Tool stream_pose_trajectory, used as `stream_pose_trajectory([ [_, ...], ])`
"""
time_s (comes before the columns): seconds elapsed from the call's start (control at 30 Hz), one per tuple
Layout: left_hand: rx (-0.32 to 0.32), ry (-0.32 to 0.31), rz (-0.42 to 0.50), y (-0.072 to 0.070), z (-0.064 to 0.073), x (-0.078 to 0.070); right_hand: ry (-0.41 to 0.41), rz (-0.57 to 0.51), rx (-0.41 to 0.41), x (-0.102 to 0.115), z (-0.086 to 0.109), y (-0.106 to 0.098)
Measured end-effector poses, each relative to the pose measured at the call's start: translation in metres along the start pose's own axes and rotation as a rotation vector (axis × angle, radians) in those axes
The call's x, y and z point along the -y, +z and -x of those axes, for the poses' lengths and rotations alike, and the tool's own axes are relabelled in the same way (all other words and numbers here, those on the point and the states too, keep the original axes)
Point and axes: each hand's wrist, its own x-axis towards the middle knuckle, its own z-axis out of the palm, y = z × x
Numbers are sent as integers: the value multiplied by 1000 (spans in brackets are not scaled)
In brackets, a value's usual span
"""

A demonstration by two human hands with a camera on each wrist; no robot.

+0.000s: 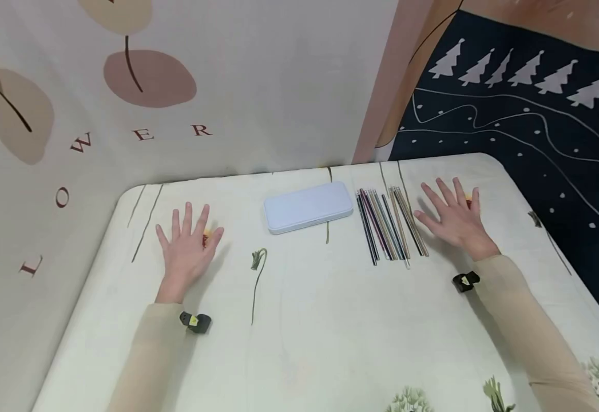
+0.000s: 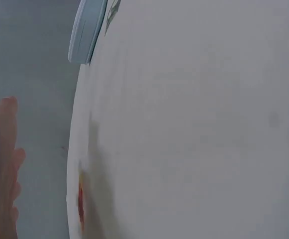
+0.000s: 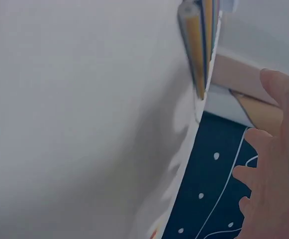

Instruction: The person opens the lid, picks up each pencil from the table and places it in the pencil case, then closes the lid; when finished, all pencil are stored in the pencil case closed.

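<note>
My left hand (image 1: 187, 257) is spread above the left part of the table, fingers straight, holding nothing. A small red and yellow mark (image 1: 206, 238) shows beside its thumb. On the right, my right hand (image 1: 459, 220) is likewise spread with nothing in it, just right of a row of pencils (image 1: 381, 226). Several pencils lie side by side there, in dark, gold, purple and blue tones. Left of them lies a pale blue pencil case (image 1: 308, 207), its lid closed. In both wrist views a gap shows between hand and tabletop.
A white cloth with printed stems and flowers covers the table (image 1: 299, 320). Behind it hangs a pale curtain (image 1: 278, 86) with printed letters. A dark blue cloth with white trees (image 1: 526, 114) hangs at the right. Small black wrist cameras (image 1: 196, 323) sit at both cuffs.
</note>
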Motion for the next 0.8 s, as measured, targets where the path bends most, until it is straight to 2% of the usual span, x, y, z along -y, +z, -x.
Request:
stream_pose_trajectory([
  [0.2,20,7,49,12,-6,-21,-28,-25,-11,17,1,1],
  [0.37,16,4,128,24,-13,-40,-78,-70,-37,35,0,3],
  [0.67,30,-5,438,45,-25,-69,-184,-128,-52,70,-11,14],
  [0.8,42,7,521,51,-30,-79,-206,-143,-52,84,-15,20],
])
